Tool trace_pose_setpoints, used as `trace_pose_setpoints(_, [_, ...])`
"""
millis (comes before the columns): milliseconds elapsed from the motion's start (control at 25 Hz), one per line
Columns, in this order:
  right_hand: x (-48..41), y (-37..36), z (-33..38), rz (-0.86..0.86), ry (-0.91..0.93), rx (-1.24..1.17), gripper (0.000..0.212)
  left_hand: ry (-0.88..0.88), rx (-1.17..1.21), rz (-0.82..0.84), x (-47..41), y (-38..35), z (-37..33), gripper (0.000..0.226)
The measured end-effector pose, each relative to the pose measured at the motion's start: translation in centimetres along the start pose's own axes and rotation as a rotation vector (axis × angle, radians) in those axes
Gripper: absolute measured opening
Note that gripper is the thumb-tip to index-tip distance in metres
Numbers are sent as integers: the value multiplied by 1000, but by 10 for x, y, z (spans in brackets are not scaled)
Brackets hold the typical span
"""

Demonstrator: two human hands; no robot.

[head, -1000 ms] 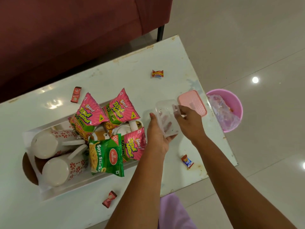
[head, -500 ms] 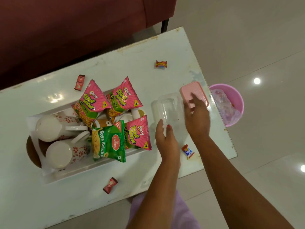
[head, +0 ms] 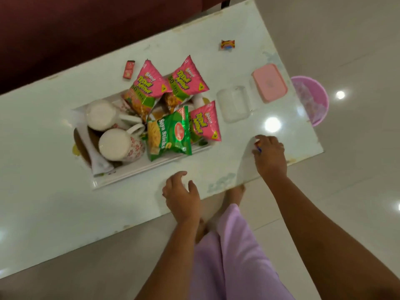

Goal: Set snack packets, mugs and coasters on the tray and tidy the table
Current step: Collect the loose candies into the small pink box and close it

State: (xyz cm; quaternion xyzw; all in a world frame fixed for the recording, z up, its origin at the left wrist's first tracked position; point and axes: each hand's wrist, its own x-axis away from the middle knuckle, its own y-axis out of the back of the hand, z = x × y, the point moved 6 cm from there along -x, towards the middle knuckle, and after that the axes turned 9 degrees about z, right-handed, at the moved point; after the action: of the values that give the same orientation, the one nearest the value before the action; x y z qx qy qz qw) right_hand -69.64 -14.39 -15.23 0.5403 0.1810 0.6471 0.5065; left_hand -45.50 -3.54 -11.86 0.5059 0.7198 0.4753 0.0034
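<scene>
A white tray [head: 151, 169] on the white table [head: 54, 202] holds two floral mugs [head: 118, 144] lying on their sides, three pink snack packets [head: 149, 87] and a green Soya Sticks packet [head: 168, 134]. A brown coaster [head: 78, 140] shows at the tray's left end, partly hidden. My right hand [head: 270, 158] is at the table's near right, fingertips pinched on a small blue-and-red candy wrapper [head: 258, 146]. My left hand [head: 183, 197] hovers over the front edge with fingers apart and nothing seen in it.
An empty clear container [head: 234, 103] and its pink lid [head: 269, 85] lie right of the tray. A red wrapper [head: 129, 69] and an orange candy [head: 227, 44] lie farther back. A pink bin [head: 313, 100] stands on the floor past the right edge. A dark red sofa [head: 86, 29] is behind.
Both hands let go of the clear container, which now rests by the lid. The right hand dropped onto the blue-and-red wrapper; the left hand drew back toward the front edge.
</scene>
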Motion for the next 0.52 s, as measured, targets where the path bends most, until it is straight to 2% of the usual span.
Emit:
trace_pose_setpoints(80, [2,-5,5,-36,-6,-26,31,15,-161,24,-11,16,17,31])
trace_pose_setpoints(240, [7,-8,12,-55,-9,-127,27,89,-317,264,-20,7,33,37])
trace_pose_setpoints(320, [14,-10,11,-73,-32,-236,21,78,-373,278,-18,5,38,32])
trace_pose_setpoints(440, [22,-9,11,-96,-31,-291,13,20,-397,310,-16,5,37,27])
trace_pose_setpoints(520, [23,1,14,-140,-26,-373,11,-56,-276,368,-12,1,17,20])
